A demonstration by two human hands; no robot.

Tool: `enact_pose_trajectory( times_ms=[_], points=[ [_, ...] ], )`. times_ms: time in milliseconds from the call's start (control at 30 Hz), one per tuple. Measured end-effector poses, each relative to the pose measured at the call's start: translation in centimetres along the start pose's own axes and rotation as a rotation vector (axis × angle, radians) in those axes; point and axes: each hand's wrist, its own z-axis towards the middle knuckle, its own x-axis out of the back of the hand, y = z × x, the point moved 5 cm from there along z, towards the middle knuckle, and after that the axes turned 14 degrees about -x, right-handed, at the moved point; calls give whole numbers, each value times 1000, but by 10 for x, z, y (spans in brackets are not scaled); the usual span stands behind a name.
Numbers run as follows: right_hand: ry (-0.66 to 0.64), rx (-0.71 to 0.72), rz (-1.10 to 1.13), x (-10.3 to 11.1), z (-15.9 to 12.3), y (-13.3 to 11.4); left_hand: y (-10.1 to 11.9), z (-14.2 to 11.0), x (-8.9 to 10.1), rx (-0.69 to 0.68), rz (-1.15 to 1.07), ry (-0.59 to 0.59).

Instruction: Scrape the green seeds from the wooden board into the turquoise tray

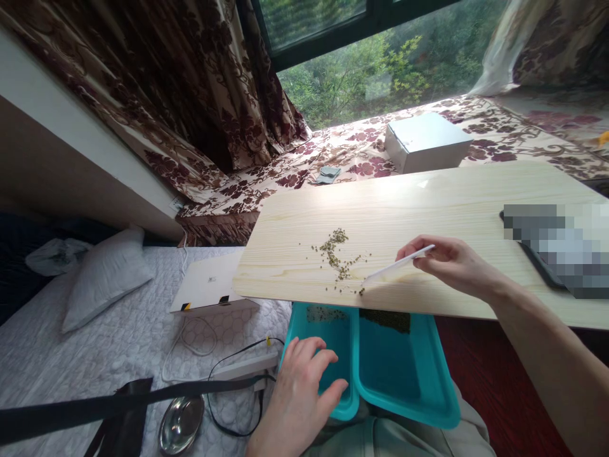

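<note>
A black strap (143,398) runs closest to the head camera, left of the turquoise tub (390,358); a metal bowl (178,425) lies on the bed, on that side too. Over the tub's left compartment I see the left hand (307,381), fingers loosely spread and bent, with nothing visible in it; whether it touches the rim I can't tell. Beyond the tub, mostly past that compartment, small greenish grains (332,259) scatter across the tabletop (285,235). The right hand (447,259), beyond the right compartment, pinches a white strip (397,265) between closed fingers. The strip's long axis slants down leftward, its tip just beside the scatter's near end, so the grains lie left of this hand, the nearer one.
</note>
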Motion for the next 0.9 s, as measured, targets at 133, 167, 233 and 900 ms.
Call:
enact_pose_trajectory(
  times_ms=[133,167,233,900],
  points=[
    [-48,14,61,-13,5,-5,-1,0,-1,0,0,3],
    [-59,16,72,-16,7,-6,-2,-1,-1,3,0,3],
    [-79,14,87,-22,10,-8,-3,-1,-1,5,-2,-1],
    [-100,-24,85,-21,19,-6,-8,-5,5,-16,22,72]
  ],
)
